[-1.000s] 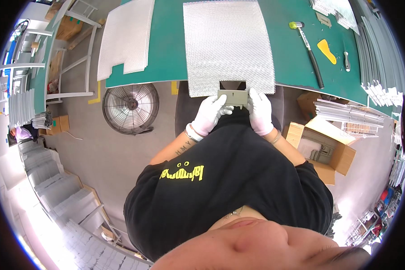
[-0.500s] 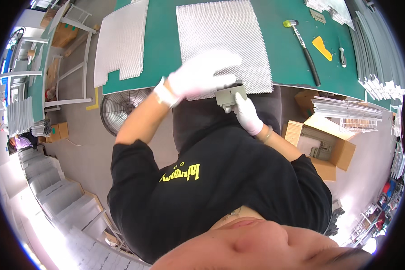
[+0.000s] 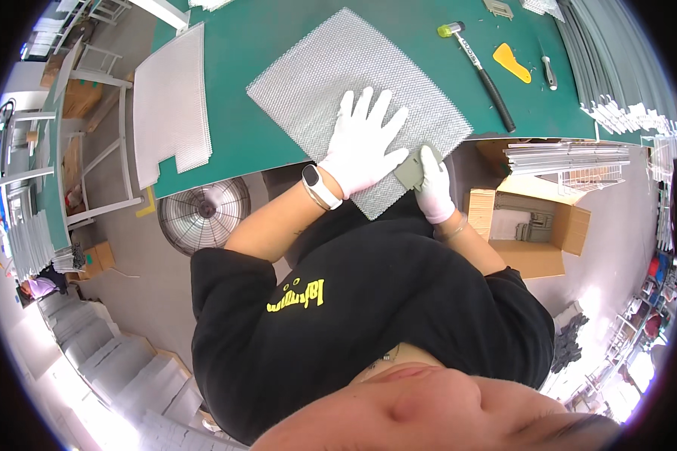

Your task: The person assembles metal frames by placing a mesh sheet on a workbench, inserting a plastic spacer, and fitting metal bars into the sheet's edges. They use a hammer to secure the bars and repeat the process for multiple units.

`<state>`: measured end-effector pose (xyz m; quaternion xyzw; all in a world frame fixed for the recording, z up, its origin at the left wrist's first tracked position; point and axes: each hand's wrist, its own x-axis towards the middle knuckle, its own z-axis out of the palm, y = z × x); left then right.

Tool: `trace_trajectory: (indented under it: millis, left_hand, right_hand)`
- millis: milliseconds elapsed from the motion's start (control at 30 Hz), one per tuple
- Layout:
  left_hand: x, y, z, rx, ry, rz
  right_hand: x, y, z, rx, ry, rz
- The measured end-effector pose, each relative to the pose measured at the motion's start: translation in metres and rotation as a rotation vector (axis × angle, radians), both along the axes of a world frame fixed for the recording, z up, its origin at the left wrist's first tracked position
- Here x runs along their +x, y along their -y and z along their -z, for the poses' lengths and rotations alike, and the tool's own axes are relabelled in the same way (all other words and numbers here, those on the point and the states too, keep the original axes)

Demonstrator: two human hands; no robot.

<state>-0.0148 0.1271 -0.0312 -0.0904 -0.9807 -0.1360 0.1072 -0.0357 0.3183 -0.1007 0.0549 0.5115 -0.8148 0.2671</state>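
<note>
A silvery sheet of metal mesh (image 3: pixel 316 71) lies turned at an angle on the green table, one corner reaching past the front edge. My left hand (image 3: pixel 362 143), in a white glove, rests flat on the mesh with its fingers spread. In my gloved right hand (image 3: pixel 435 188) is a small grey-green flat piece (image 3: pixel 409 171), gripped with the thumb on top, at the mesh's lower right edge. How the piece meets the mesh is partly hidden, and the fingers beneath it do not show.
On the green table (image 3: pixel 226 45) lie a mallet (image 3: pixel 481 75), a yellow scraper (image 3: pixel 511 63), a screwdriver (image 3: pixel 549 71) and a notched mesh sheet (image 3: pixel 171 105). Long grey strips (image 3: pixel 617 68) line the right side. Below stand a fan (image 3: pixel 203 214) and an open carton (image 3: pixel 530 259).
The mesh sheet has turned from nearly square to the table to a diagonal. My left hand has come down flat on it; my right hand has moved slightly right with the grey-green piece.
</note>
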Motion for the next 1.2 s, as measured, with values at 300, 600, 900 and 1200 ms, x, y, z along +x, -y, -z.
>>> trace_trajectory:
  millis: [300, 600, 900, 1200]
  left_hand:
    - [0.012, -0.011, -0.005, 0.039, 0.056, 0.025]
    - [0.006, -0.004, -0.006, 0.044, 0.073, 0.055]
    - [0.012, -0.01, -0.009, 0.068, 0.082, 0.057]
    - [-0.019, 0.035, -0.007, 0.03, 0.085, 0.255]
  right_hand:
    - [0.019, -0.011, 0.001, 0.03, -0.034, 0.071]
    - [0.008, -0.012, 0.009, 0.053, -0.052, -0.067]
    - [0.019, -0.009, -0.01, 0.069, -0.036, -0.01]
    - [-0.021, -0.002, -0.029, 0.229, 0.012, -0.744]
